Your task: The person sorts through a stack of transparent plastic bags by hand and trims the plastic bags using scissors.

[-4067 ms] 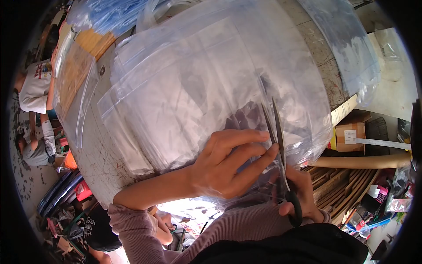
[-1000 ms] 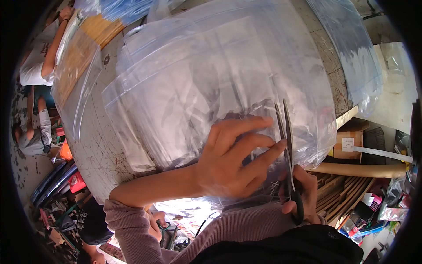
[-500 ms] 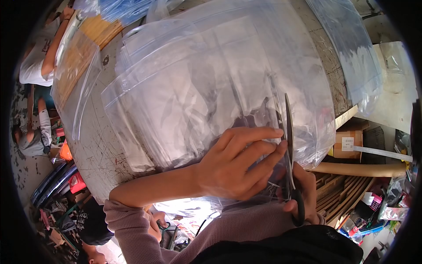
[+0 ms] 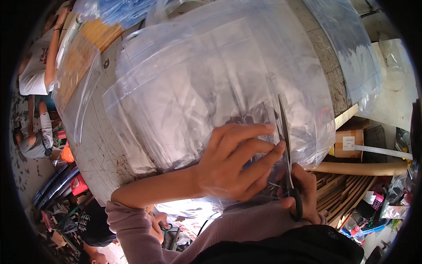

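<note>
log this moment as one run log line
left hand: at clear plastic, fingers near blades | right hand: holding scissors, tips pointing away from wearer | plastic: layered on scratched table

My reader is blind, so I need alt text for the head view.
A right hand holds scissors over layered clear plastic on a scratched table, the left hand reaching beside the blades. Other people and clutter surround the scene.
</note>
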`<state>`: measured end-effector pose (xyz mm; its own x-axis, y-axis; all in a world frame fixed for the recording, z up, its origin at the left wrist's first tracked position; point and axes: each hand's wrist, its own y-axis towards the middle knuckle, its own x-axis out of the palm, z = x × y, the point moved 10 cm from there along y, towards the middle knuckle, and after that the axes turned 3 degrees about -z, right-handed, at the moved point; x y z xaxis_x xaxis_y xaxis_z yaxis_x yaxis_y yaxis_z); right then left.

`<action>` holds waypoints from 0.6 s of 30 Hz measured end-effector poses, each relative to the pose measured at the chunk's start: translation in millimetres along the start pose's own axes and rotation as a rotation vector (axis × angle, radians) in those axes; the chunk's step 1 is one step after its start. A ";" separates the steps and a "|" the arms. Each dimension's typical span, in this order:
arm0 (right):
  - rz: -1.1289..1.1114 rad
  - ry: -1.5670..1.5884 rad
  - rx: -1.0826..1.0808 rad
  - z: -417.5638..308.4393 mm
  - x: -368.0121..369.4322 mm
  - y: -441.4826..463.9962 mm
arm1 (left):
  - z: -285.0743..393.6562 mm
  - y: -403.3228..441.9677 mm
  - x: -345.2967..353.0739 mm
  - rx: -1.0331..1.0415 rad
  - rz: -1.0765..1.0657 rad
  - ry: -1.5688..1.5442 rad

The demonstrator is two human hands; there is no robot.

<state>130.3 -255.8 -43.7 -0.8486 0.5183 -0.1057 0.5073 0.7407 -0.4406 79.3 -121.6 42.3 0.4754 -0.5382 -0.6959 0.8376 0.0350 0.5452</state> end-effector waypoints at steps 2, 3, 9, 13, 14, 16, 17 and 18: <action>-0.019 0.050 -0.001 -1.0 1.6 -0.1 | -1.7 0.2 -0.5 -0.016 -0.006 -0.003; -0.039 0.098 -0.003 -2.0 3.4 -0.1 | -3.4 -0.6 -1.9 -0.026 0.016 -0.002; -0.075 0.073 0.039 -7.2 5.3 -0.6 | -2.3 0.4 -0.7 -0.030 -0.015 -0.007; -0.110 -0.023 0.033 -10.3 8.1 2.8 | -0.9 -1.0 2.4 0.008 -0.030 -0.046; -0.100 -0.023 0.050 -12.8 8.0 3.4 | -1.1 -1.5 2.6 0.007 -0.028 -0.046; -0.092 -0.026 0.064 -14.3 9.3 3.9 | -0.7 -1.8 3.9 0.012 -0.035 -0.082; -0.073 -0.025 0.059 -15.3 8.6 3.9 | -1.0 -1.6 3.7 0.011 -0.032 -0.080; -0.054 -0.023 0.053 -15.9 7.3 3.7 | -0.8 -1.4 3.4 0.014 -0.027 -0.087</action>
<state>128.3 -242.4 -32.0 -0.8780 0.4679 -0.1008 0.4526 0.7431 -0.4929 79.9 -122.8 38.8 0.4272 -0.6099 -0.6675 0.8455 0.0079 0.5339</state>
